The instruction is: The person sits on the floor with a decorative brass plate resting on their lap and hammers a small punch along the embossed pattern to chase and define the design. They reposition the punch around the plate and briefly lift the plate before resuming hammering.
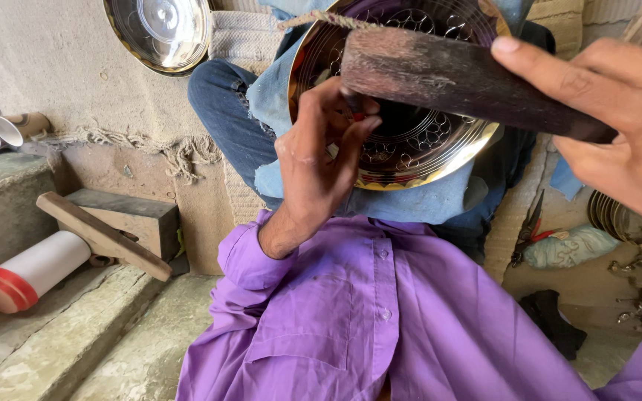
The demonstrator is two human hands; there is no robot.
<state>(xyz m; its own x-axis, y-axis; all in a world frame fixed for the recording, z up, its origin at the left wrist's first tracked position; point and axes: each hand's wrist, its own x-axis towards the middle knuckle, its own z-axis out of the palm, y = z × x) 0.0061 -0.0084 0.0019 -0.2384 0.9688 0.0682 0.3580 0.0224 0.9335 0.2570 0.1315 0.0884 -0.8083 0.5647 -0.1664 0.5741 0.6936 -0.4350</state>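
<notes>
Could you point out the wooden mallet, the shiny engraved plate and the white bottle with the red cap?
wooden mallet (455,78), head view, on the middle of its dark wooden shaft.
engraved plate (417,145), head view, on its patterned face below the mallet.
white bottle (42,263), head view, on its white body.

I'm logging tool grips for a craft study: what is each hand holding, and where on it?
The right hand grips a dark wooden mallet at its near end. The left hand pinches a small tool against the engraved brass plate; the tool is mostly hidden.
</notes>
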